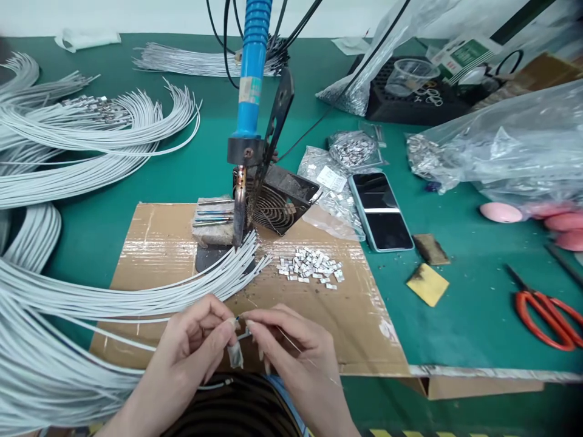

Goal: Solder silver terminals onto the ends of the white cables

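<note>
My left hand (195, 346) and my right hand (291, 349) meet low in the middle, over the near edge of a cardboard sheet (364, 315). Both pinch the stripped end of a thin white cable (136, 343) between fingertips; a thin solder wire (310, 359) runs past my right fingers. A bundle of white cables (136, 294) fans toward a blue-handled soldering iron (251, 91) clamped tip-down in a stand. A pile of small metal terminals (312, 266) lies just beyond my right hand.
More white cable bundles (91, 127) cover the green table on the left. A small fan (277, 203) sits behind the iron. A phone (380, 209), bags of metal parts (353, 149), yellow sponge pieces (428, 282) and red scissors (549, 312) lie right.
</note>
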Motion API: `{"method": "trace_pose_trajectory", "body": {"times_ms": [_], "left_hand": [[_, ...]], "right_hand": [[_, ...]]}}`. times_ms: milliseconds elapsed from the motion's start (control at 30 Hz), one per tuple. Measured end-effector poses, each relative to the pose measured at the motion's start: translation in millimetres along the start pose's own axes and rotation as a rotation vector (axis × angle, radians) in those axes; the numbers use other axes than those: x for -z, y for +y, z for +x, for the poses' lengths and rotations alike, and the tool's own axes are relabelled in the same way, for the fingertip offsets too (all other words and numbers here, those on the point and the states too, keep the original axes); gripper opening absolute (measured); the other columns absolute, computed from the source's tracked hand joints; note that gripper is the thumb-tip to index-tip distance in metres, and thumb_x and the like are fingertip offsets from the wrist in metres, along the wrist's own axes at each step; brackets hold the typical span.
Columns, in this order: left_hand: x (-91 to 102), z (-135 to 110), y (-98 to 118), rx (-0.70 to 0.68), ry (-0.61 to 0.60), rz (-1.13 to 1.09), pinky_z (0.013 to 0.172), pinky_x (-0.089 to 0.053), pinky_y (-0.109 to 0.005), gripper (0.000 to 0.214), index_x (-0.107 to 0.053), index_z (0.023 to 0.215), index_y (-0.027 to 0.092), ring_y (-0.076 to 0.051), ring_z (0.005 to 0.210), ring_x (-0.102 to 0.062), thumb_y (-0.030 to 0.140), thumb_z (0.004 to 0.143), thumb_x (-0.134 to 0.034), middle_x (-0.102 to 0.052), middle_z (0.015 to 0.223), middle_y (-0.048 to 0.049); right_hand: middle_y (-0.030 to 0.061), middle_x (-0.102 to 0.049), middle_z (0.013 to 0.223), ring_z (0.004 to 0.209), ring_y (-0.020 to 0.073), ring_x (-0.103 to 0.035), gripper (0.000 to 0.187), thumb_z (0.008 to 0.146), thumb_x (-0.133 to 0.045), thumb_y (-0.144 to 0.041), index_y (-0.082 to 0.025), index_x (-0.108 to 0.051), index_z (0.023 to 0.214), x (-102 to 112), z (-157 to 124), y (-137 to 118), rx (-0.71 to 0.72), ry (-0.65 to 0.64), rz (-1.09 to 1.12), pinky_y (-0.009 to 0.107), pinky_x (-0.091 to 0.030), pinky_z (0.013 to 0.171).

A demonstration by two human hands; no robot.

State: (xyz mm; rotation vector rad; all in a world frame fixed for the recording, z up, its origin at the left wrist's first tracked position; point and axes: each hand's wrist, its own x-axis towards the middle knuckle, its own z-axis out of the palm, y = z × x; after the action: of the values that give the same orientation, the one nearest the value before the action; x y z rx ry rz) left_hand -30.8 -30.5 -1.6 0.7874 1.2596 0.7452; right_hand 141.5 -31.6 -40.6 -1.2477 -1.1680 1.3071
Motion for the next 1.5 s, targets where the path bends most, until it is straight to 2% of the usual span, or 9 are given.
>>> {"method": "trace_pose_trajectory", "body": {"times_ms": [200, 433, 667, 833, 1000, 1133, 1233, 1333, 1500], "left_hand": [[1.3, 2, -2, -0.023, 0.013, 0.041, 0.048, -0.024, -0.02, 0.04, -0.063, 0.077, 0.018, -0.008, 0.05, -0.033, 0.053, 0.094, -0.072, -0.048, 0.056, 0.0085], [3.7, 5, -13, -0.082, 0.06, 0.099, 0.052, -0.033, -0.018, 0.026, -0.065, 0.077, 0.02, -0.01, 0.055, -0.042, 0.038, 0.094, -0.074, -0.056, 0.06, 0.0069], [-4.2, 3, -5, -0.088, 0.159, 0.096, 0.055, -0.037, -0.017, 0.016, -0.069, 0.075, 0.021, -0.01, 0.057, -0.049, 0.028, 0.086, -0.079, -0.063, 0.059, 0.0063], [-10.9, 1, -1, -0.097, 0.222, 0.082, 0.06, -0.044, -0.017, 0.011, -0.073, 0.074, 0.022, -0.011, 0.061, -0.061, 0.026, 0.082, -0.081, -0.071, 0.063, 0.0052], [-10.8, 0, 1, -0.089, 0.224, 0.107, 0.06, -0.045, -0.018, 0.013, -0.071, 0.072, 0.022, -0.012, 0.061, -0.062, 0.024, 0.078, -0.082, -0.071, 0.063, 0.0046], [-3.9, -3, -1, -0.079, 0.139, 0.135, 0.058, -0.041, -0.02, 0.018, -0.069, 0.072, 0.02, -0.012, 0.061, -0.057, 0.029, 0.085, -0.078, -0.066, 0.063, 0.0034], [1.2, -4, -3, -0.084, 0.079, 0.16, 0.056, -0.035, -0.02, 0.024, -0.067, 0.072, 0.019, -0.011, 0.06, -0.046, 0.032, 0.09, -0.073, -0.058, 0.062, 0.004], [0.8, -3, -1, -0.059, 0.093, 0.16, 0.054, -0.033, -0.02, 0.022, -0.066, 0.072, 0.018, -0.011, 0.059, -0.042, 0.03, 0.088, -0.074, -0.054, 0.062, 0.0047], [-10.7, 0, 5, -0.004, 0.196, 0.127, 0.051, -0.033, -0.018, 0.022, -0.065, 0.069, 0.018, -0.009, 0.055, -0.042, 0.029, 0.078, -0.082, -0.053, 0.059, 0.0061]], "right_hand": [[0.0021, -0.073, 0.07, 0.057, 0.0104, -0.063, 0.017, 0.087, -0.077, -0.018, -0.028, -0.09, 0.091, -7, 3, -14, -0.005, -0.018, 0.018, 0.016, -0.047, 0.05], [0.0006, -0.072, 0.07, 0.058, 0.0102, -0.062, 0.017, 0.09, -0.077, -0.021, -0.031, -0.089, 0.096, -11, -3, -2, 0.031, 0.02, 0.036, 0.017, -0.045, 0.051], [0.0003, -0.072, 0.069, 0.058, 0.0098, -0.059, 0.018, 0.09, -0.077, -0.021, -0.033, -0.089, 0.098, -10, -6, 6, 0.06, 0.052, 0.025, 0.018, -0.043, 0.051], [-0.0024, -0.062, 0.063, 0.043, 0.0041, -0.049, 0.008, 0.086, -0.084, -0.032, -0.029, -0.09, 0.09, -15, -6, 9, -0.132, 0.051, 0.308, 0.014, -0.037, 0.04], [-0.0042, -0.059, 0.054, 0.032, 0.0024, -0.045, 0.028, 0.076, -0.09, -0.053, -0.025, -0.089, 0.078, -13, -2, 10, -0.377, -0.063, 0.522, 0.012, -0.034, 0.031], [-0.002, -0.062, 0.049, 0.032, 0.0059, -0.051, 0.022, 0.07, -0.095, -0.039, -0.019, -0.086, 0.071, -3, 2, 7, -0.439, -0.146, 0.483, 0.014, -0.04, 0.031], [-0.0017, -0.064, 0.05, 0.034, 0.0054, -0.051, 0.009, 0.07, -0.091, -0.022, -0.016, -0.085, 0.068, 2, 4, 2, -0.366, -0.173, 0.319, 0.014, -0.041, 0.034], [-0.0013, -0.065, 0.052, 0.038, 0.0061, -0.051, 0.011, 0.079, -0.08, -0.02, -0.017, -0.085, 0.07, 4, 6, -5, -0.219, -0.174, 0.105, 0.014, -0.039, 0.036], [-0.0017, -0.065, 0.057, 0.044, 0.0073, -0.054, 0.013, 0.085, -0.076, -0.024, -0.021, -0.087, 0.079, 6, 8, -15, -0.212, -0.189, 0.083, 0.016, -0.043, 0.042]]}}
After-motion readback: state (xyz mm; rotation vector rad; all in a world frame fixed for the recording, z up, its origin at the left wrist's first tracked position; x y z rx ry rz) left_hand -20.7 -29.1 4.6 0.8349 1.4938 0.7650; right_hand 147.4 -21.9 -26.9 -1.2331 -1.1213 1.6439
